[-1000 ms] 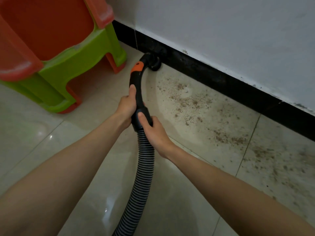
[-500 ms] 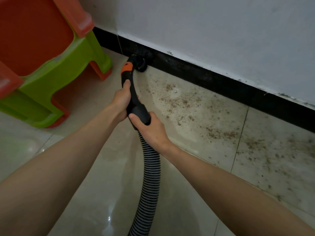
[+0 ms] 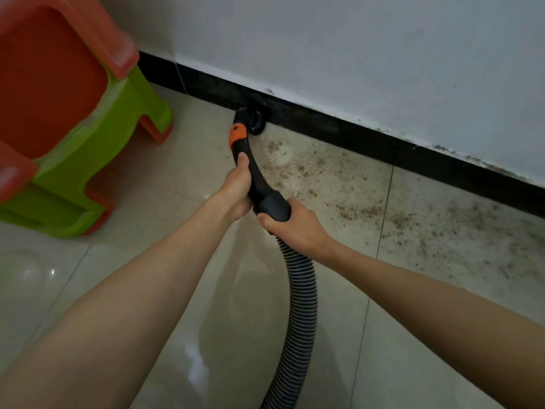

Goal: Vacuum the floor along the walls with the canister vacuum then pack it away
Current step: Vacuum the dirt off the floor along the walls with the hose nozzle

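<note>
While the black nozzle (image 3: pixel 256 123) is pressed against the skirting (image 3: pixel 368 137) at the floor's (image 3: pixel 147 290) far edge, the curved handle (image 3: pixel 259 184) is gripped by left hand (image 3: pixel 236 188) and right hand (image 3: pixel 295 222).

A black curved handle (image 3: pixel 262 187) with an orange collar (image 3: pixel 237 135) is gripped by the left hand (image 3: pixel 236 188) at mid-length and by the right hand (image 3: pixel 295 224) at its rear end. Beyond the left hand, a round black nozzle (image 3: pixel 256 121) is set against the black skirting (image 3: pixel 354 134). Behind the right hand, a ribbed grey-black hose (image 3: pixel 300 305) curves down over the tiled floor (image 3: pixel 427 261), speckled with brown debris (image 3: pixel 333 184) to the right of both hands.
</note>
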Tool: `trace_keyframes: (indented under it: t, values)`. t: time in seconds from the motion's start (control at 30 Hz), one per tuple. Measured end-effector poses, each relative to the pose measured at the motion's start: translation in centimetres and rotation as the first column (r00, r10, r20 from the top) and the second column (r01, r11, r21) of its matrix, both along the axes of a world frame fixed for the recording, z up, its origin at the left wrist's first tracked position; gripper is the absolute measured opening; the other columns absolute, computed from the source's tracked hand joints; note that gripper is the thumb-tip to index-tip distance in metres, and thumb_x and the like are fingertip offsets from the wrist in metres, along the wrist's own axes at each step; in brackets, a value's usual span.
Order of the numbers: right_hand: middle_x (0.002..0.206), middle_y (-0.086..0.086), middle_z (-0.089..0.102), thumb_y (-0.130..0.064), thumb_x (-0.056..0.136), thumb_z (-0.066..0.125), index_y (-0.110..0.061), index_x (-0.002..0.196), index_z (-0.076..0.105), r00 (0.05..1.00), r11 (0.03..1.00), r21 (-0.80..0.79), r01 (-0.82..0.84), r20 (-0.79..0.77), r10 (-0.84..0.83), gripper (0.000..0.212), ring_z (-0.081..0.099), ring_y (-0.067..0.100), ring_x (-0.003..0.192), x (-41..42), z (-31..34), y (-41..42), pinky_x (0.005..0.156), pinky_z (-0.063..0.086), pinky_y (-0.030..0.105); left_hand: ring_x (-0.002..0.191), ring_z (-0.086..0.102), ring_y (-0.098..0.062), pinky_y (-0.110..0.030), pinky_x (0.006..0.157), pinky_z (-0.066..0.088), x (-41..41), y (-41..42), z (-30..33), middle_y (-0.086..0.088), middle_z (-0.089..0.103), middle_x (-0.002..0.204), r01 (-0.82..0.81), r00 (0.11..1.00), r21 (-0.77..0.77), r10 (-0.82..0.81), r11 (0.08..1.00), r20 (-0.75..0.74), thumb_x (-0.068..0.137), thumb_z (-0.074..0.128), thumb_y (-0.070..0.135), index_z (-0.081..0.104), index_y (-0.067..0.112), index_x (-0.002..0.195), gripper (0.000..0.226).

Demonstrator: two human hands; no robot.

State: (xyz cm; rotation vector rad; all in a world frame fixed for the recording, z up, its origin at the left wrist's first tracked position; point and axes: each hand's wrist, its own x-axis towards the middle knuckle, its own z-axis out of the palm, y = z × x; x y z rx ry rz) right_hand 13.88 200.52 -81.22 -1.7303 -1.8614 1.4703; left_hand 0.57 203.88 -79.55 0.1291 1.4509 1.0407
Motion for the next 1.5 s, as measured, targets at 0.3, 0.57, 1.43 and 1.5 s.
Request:
trace_keyframes:
  t: [0.3,0.57,1.43,1.5]
  values:
    - [0.098,0.003,0.068,-0.062,0.079,0.067,-0.016,0.108,0.055,0.986,0.993,-0.108,0.057,-0.149,-0.073,0.055,0.069,0.022,0.084,1.5,-3.3,-0.7,0.080,0.058,0.043,0.123,0.048,-0.030,-0.036,0.084,0.046,1.8,-0.4,-3.0,-0.017,0.054,0.127,0.029,0.999,0.023,-0.029,0.999,-0.029,0.101,0.028,0.047,0.036,0.002,0.137,0.058]
    - [0.087,-0.009,0.065,-0.058,0.075,0.066,-0.024,0.103,0.056,0.990,0.991,0.088,0.104,-0.110,-0.094,0.045,0.063,0.008,0.076,3.3,-3.8,-1.7,0.066,0.055,0.028,0.074,0.061,-0.017,-0.030,0.060,0.050,4.5,-1.3,-3.8,-0.010,0.061,0.088,0.058,0.998,0.026,-0.058,0.998,-0.013,0.099,0.029,0.053,0.039,0.001,0.136,0.065]
    - [0.085,-0.005,0.066,-0.066,0.078,0.061,-0.023,0.100,0.060,0.970,0.992,0.115,-0.055,-0.231,0.081,0.048,0.064,0.012,0.076,-6.2,-3.9,-2.3,0.068,0.057,0.034,0.097,0.058,-0.026,-0.036,0.080,0.049,-6.3,-3.2,-4.0,-0.015,0.056,0.113,-0.119,0.947,0.063,0.133,0.991,-0.294,0.099,0.031,0.052,0.039,0.002,0.130,0.060]
    - [0.083,-0.006,0.066,-0.067,0.075,0.060,-0.024,0.097,0.060,0.970,0.994,0.112,-0.017,-0.238,0.044,0.048,0.065,0.012,0.076,-6.0,-4.2,-2.0,0.067,0.057,0.034,0.092,0.058,-0.024,-0.035,0.081,0.050,-6.0,-2.6,-3.9,-0.013,0.057,0.110,-0.087,0.947,0.060,0.101,0.994,-0.304,0.099,0.032,0.052,0.042,0.001,0.128,0.059]
